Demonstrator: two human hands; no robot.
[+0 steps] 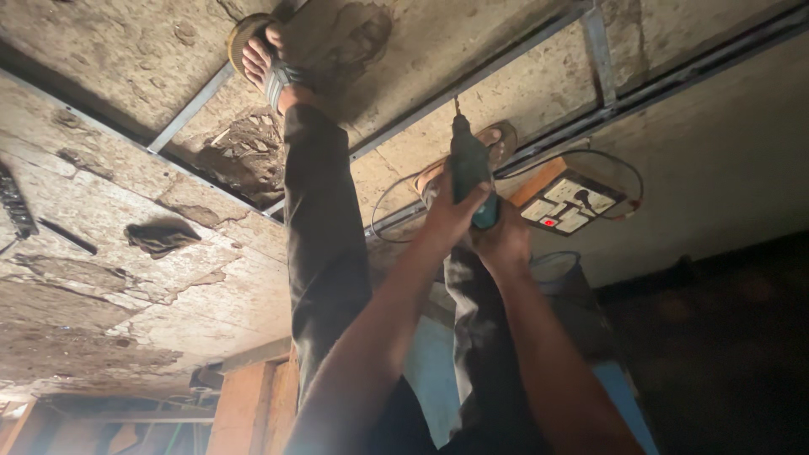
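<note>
Both hands clenched round teal-green handheld power drill: left hand gripping body from the side, right hand wrapped under the grip. Drill bit tip touching grey metal channel strip laid on worn, dusty board. Sandalled foot on strip further along. Wooden-framed white socket board just beside drill, dark rag well apart

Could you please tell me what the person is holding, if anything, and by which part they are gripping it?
Both hands, left hand and right hand, clasp a green power drill around its body and handle.
</note>
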